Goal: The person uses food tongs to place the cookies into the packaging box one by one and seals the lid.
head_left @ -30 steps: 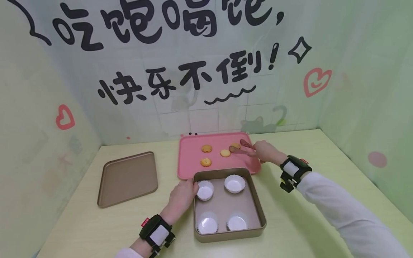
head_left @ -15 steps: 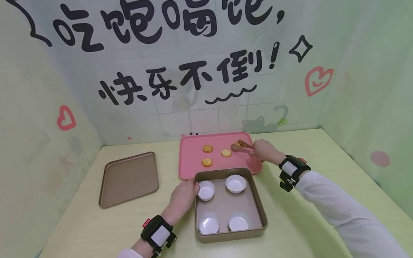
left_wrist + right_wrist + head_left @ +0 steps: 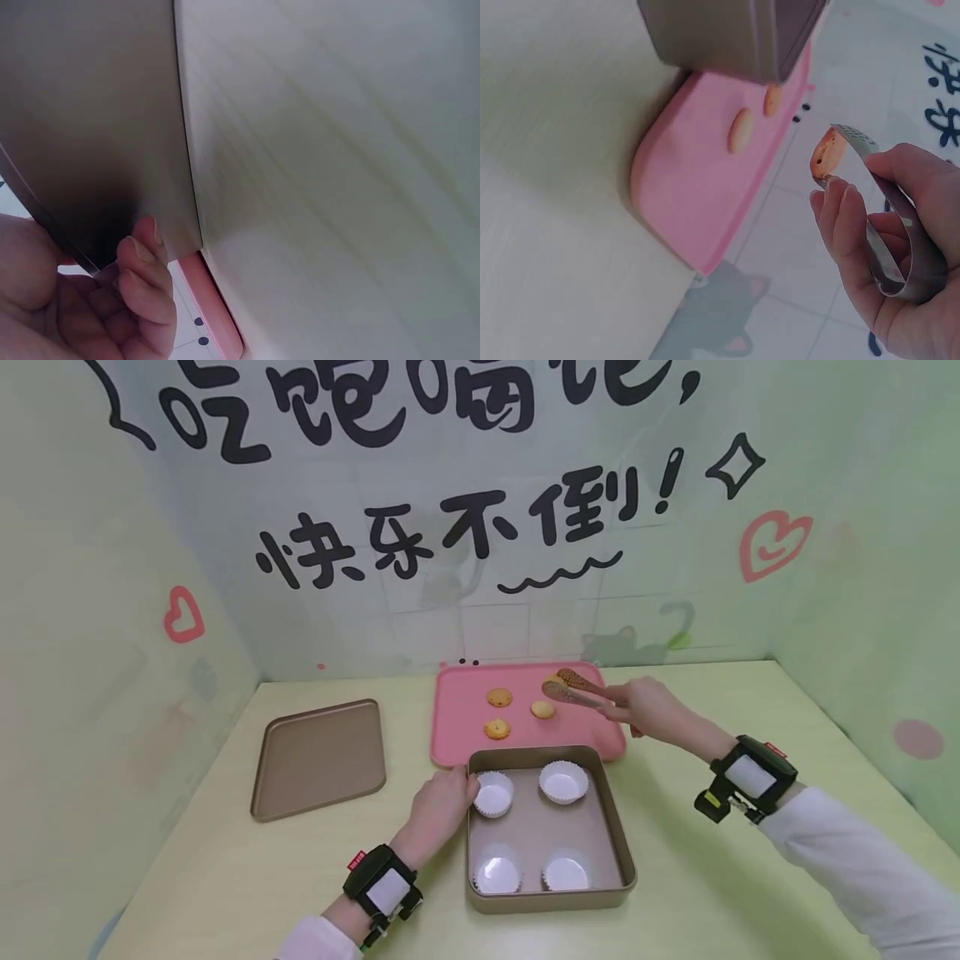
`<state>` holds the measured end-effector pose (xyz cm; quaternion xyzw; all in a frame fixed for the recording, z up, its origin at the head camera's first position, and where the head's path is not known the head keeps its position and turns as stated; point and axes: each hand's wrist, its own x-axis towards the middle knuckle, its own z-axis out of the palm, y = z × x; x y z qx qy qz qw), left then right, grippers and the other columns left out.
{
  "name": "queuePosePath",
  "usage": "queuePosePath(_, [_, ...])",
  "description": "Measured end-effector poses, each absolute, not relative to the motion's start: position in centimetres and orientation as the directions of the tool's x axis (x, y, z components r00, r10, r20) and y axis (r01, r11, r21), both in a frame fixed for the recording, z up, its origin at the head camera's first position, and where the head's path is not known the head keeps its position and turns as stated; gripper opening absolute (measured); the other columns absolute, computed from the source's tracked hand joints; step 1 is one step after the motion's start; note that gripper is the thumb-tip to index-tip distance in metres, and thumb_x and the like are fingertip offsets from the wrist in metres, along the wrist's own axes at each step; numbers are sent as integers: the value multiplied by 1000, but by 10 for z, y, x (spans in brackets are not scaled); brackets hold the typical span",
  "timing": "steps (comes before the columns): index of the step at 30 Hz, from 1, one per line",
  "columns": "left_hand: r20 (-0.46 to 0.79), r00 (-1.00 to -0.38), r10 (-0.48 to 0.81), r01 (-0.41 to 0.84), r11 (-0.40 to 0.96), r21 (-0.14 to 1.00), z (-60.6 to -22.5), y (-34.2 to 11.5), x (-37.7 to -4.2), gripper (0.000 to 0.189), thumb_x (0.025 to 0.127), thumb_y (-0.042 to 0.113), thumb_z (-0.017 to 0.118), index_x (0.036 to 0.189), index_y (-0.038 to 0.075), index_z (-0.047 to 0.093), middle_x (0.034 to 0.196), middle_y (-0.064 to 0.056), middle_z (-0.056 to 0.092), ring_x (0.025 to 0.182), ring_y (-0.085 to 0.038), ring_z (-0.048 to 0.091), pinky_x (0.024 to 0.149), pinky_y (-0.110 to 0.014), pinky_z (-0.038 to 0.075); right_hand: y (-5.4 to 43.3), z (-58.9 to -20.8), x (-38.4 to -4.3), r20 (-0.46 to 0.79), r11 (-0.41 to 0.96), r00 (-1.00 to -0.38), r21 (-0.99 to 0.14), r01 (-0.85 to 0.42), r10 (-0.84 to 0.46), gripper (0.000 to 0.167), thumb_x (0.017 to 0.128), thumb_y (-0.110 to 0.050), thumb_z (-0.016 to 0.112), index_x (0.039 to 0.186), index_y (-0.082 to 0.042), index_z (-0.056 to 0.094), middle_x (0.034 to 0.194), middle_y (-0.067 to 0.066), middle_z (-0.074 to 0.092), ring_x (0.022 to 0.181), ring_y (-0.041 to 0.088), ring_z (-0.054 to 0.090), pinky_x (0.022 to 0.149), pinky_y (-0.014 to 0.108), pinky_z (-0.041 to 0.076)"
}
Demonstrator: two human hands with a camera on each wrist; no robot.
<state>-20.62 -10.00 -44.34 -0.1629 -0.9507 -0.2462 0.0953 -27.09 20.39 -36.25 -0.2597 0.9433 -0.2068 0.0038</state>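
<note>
My right hand (image 3: 662, 708) holds small metal tongs (image 3: 922, 259) with a perforated tip, above the right part of the pink tray (image 3: 459, 743). Between the tong tips is a round cookie (image 3: 826, 154) with dark specks. Three more cookies lie on the tray, among them a plain pale one (image 3: 543, 709) just left of the tongs. My left hand (image 3: 438, 808) grips the back left corner of a deep square baking pan (image 3: 555, 903), thumb over the rim and fingers against the outer wall (image 3: 112, 135). White paper cups (image 3: 564, 782) stand near the pan's corners.
A shallow brown baking tray (image 3: 321, 762) lies on the pale wooden table (image 3: 187, 877) at the left. The pan stands close in front of the pink tray. A printed backdrop (image 3: 420, 602) rises behind the table, with side walls left and right.
The right hand has lifted the tongs with the cookie between their tips and turned a little. The left hand stays on the pan. The head view has shifted slightly.
</note>
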Motion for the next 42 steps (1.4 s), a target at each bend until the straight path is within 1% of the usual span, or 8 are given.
queuePosePath(2, [253,-932,261,351,828,437,-443,-99,-207,20,88,12,49,70,3,48,54,-3,36,47,-17,39,39,-32,34,200,-358,-255,110,745,-840,-411,-525,-532,27,87,-11,58,109,6,59,52,-3,49,38,9,46,39,26,37])
queuePosePath(6, [237,-937,257,339,836,432,-443,-99,-207,21,89,14,48,70,3,49,54,-3,36,47,-17,40,39,-33,34,187,-355,-224,124,678,-778,-420,-604,-616,6,86,-12,60,88,-7,58,53,-7,46,38,3,42,37,23,37])
queuePosePath(9, [235,-937,257,337,836,432,-443,-99,-208,21,89,14,48,70,3,49,54,-3,37,47,-17,40,39,-32,34,174,-358,-207,140,638,-729,-394,-662,-670,12,84,-13,63,81,-13,52,58,-10,46,39,-1,39,37,21,37])
queuePosePath(16, [221,-942,254,328,839,434,-445,-100,-209,21,90,15,48,73,3,51,54,-2,36,46,-16,40,38,-29,32,145,-369,-196,166,568,-612,-247,-785,-773,14,79,-15,69,80,-10,56,57,-12,45,50,2,40,48,20,36])
queuePosePath(23, [222,-940,258,334,827,452,-445,-100,-207,20,91,17,48,76,3,51,54,-2,38,47,-16,41,39,-29,33,133,-380,-202,149,567,-597,-200,-799,-789,20,78,-15,68,71,-13,51,53,-13,39,47,2,38,46,19,33])
queuePosePath(30, [237,-939,249,334,822,460,-445,-100,-207,19,90,14,48,73,5,48,54,-1,35,47,-16,39,39,-29,31,129,-381,-202,119,590,-604,-134,-796,-788,17,76,-17,68,73,-8,54,51,-12,39,45,2,39,45,20,34])
queuePosePath(36, [240,-936,257,342,822,456,-444,-99,-206,21,90,14,47,71,5,48,54,-2,36,48,-16,40,40,-31,34,137,-372,-196,123,593,-620,-197,-781,-775,18,77,-19,70,77,-11,54,53,-13,41,46,2,40,45,19,34])
queuePosePath(42, [239,-936,257,342,821,457,-442,-99,-205,21,90,13,47,71,4,49,54,-3,37,47,-17,40,40,-31,34,157,-348,-198,97,650,-704,-315,-692,-703,15,81,-19,68,82,-13,54,58,-11,46,45,2,41,43,21,37])
